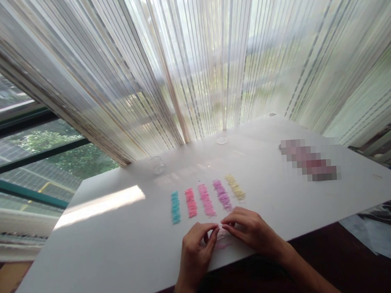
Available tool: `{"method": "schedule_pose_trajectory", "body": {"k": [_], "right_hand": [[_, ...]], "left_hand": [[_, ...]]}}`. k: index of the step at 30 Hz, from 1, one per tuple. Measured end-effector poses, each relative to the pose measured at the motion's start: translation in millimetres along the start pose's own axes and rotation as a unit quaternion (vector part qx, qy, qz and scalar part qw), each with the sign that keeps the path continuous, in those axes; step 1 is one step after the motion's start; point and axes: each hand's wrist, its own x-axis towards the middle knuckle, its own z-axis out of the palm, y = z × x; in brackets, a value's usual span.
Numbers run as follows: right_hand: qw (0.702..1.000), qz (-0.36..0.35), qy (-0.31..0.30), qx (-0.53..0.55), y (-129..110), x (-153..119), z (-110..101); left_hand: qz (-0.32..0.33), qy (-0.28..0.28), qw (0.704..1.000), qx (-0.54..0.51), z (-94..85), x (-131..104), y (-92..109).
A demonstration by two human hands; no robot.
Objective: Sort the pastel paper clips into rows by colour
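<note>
Near the front edge of the table, my left hand (196,246) and my right hand (249,225) almost meet, thumb and forefinger pinched on each. Pale pink stringy material (223,242) shows at and just below the fingertips, partly hidden by the fingers. Beyond my hands lie several short, rough-edged strips in a row: a teal strip (175,208), a coral strip (191,203), a pink strip (206,199), a purple strip (222,194) and a pale yellow strip (235,187). Their exact material is too small to make out.
The white table (116,253) stands against a window with a striped string curtain (210,66). A clear round container (158,166) and a clear flat disc (222,139) sit at the back. On the right lies a pixelated pinkish object (309,159). Plastic sheets (380,237) are beyond the right edge.
</note>
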Motion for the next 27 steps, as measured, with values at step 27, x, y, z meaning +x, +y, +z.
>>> {"method": "schedule_pose_trajectory", "body": {"k": [27], "right_hand": [[0.998, 0.056, -0.020, -0.035, -4.9, 1.5, -1.6]], "left_hand": [[-0.073, -0.002, 0.996, 0.041, 0.2, 2.3, 0.5]]}}
